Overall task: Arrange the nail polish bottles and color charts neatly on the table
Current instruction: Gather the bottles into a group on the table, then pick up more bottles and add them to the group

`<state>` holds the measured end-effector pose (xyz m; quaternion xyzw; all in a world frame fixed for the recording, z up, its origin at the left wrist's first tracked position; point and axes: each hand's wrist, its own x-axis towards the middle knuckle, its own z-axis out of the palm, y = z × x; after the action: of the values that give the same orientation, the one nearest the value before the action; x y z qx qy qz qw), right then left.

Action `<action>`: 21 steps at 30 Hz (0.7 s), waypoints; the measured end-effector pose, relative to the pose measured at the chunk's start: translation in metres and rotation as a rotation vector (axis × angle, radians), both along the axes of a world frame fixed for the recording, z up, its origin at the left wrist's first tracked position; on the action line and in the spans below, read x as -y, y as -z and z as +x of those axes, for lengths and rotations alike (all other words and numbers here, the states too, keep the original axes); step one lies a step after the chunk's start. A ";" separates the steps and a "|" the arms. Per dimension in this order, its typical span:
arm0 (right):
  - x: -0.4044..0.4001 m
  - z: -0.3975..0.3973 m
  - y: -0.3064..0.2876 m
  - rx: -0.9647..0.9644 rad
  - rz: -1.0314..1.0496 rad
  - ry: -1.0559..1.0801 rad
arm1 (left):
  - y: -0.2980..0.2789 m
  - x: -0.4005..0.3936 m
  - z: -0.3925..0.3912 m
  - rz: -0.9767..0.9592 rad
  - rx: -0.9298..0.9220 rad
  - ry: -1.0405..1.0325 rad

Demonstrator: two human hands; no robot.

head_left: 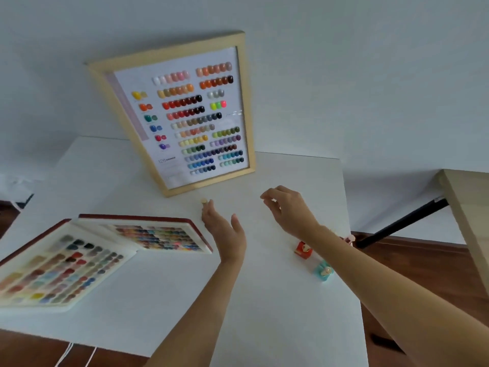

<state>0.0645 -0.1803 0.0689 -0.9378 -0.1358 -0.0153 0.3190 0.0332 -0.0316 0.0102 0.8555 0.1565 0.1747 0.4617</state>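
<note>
Both arms stretched forward over the white tabletop [264, 300]. Left hand [225, 231] edge-up, palm facing right, fingers loosely spread, holding nothing. Right hand [287, 207] palm-down, fingers curled narrow, nothing visibly gripped. Framed color chart [182, 112] propped upright just beyond both hands. Open swatch book [87, 258] left of left hand. Red bottle [303, 250] and teal bottle [324, 271] beside right forearm.

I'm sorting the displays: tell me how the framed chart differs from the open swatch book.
The framed chart stands upright, leaning at the wall; the swatch book lies open and flat on the table. The chart has a light wooden frame; the book has a dark red cover. The chart's swatches sit in spaced rows with gaps; the book's are packed in dense grids. Both show many nail colour samples on white.
</note>
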 end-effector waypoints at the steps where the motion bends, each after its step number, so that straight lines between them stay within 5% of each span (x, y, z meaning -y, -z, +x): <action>1: -0.009 0.009 0.002 -0.008 -0.012 -0.034 | 0.002 -0.001 0.004 -0.036 -0.004 -0.049; 9: -0.066 0.068 0.021 -0.062 -0.082 -0.233 | 0.028 -0.013 0.036 -0.261 -0.046 -0.403; 21: -0.108 0.108 0.036 -0.219 -0.143 -0.478 | 0.046 -0.018 0.039 -0.292 0.002 -0.500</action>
<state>0.1727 -0.0727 0.0329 -0.8955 -0.3186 0.1717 0.2591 0.0718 -0.0139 -0.0355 0.7147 0.3853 0.2596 0.5228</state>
